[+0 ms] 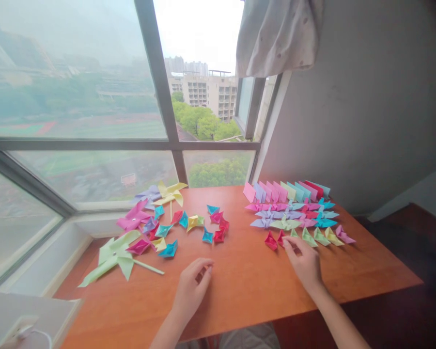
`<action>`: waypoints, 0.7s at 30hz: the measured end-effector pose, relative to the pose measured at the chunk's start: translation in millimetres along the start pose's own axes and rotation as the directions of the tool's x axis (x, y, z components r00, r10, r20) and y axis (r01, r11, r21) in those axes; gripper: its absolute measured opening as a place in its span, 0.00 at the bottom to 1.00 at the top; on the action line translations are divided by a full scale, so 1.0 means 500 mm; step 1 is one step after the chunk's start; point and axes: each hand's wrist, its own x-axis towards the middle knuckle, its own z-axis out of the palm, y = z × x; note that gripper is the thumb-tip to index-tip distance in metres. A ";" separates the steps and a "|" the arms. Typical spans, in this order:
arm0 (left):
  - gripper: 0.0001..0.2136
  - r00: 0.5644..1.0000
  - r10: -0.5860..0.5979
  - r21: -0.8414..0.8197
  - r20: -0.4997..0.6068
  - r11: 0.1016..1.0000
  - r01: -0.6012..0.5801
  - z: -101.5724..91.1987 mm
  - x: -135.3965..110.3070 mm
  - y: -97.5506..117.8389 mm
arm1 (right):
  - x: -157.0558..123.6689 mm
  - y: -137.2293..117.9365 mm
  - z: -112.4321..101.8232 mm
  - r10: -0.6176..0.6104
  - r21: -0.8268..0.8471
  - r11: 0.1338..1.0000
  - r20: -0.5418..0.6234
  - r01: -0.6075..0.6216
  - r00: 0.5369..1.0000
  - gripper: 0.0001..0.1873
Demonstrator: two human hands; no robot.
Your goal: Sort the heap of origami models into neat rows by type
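Note:
At the front of the right-hand group, my right hand (302,259) has its thumb and fingertips pinched at the edge of a small red folded paper boat (281,238); the fingers partly cover it. Another red paper boat (271,240) sits just left of it. To its right, a row holds green paper boats (308,236), a yellow paper boat (333,236) and a pink folded piece (345,235). My left hand (193,285) rests over the table with curled fingers and nothing visible in them. Nearest to it are blue (207,236) and red paper boats (219,236).
Behind the row lie paper cranes (285,222) and leaning folded paper pieces (276,191). On the left are a green pinwheel (118,254), a yellow pinwheel (170,194), a pink pinwheel (133,216) and several loose boats (164,230). The wooden table (240,291) meets a window (210,145).

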 end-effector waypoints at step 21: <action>0.11 0.882 -0.243 0.466 -0.404 0.775 0.427 -0.199 0.002 -0.068 | -0.079 -0.061 0.104 -0.071 0.146 0.989 0.308 0.026 0.949 0.13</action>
